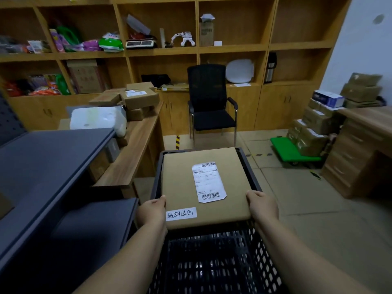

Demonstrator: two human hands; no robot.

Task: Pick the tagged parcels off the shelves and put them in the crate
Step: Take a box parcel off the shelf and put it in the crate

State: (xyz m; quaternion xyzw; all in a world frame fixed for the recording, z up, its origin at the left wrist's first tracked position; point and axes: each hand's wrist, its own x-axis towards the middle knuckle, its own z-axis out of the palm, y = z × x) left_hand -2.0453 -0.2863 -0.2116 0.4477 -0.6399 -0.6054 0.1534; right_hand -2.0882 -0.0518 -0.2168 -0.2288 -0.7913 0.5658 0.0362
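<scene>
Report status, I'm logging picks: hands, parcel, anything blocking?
Left hand and right hand grip the parcel by its near corners. Parcel over the crate. Nothing blocking.

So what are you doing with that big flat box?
A person holds a flat cardboard parcel with both hands, the left hand on its near left corner and the right hand on its near right corner. It carries a shipping label and a small handwritten tag. The parcel sits over the far end of a black plastic crate, about level with the rim. Whether it has been let go yet is not settled; both hands grip it.
</scene>
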